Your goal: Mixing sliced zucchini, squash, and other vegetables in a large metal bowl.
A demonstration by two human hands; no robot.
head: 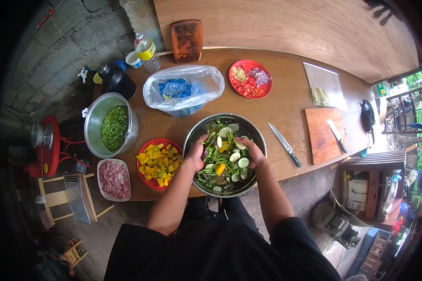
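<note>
Both hands are inside a large metal bowl (259, 130) at the table's near edge. My left hand (197, 153) cups the left side of a heap of cut vegetables (219, 158), and my right hand (250, 151) cups its right side. Green bean pieces, sliced eggplant and a few yellow squash pieces show in the heap; the fingertips are partly hidden in it. Left of the bowl, cubed squash (158, 163) fills a red plate (140, 172). A red plate (250, 64) beyond it holds chopped tomato, onion and what looks like garlic.
A metal pot (91, 140) of green vegetables and a white dish (99, 182) of cut meat stand left. A plastic bag (183, 102) lies behind the bowl. At right are a knife (283, 140), a wooden cutting board (321, 137) with another knife (336, 135), and a clear sheet (320, 77).
</note>
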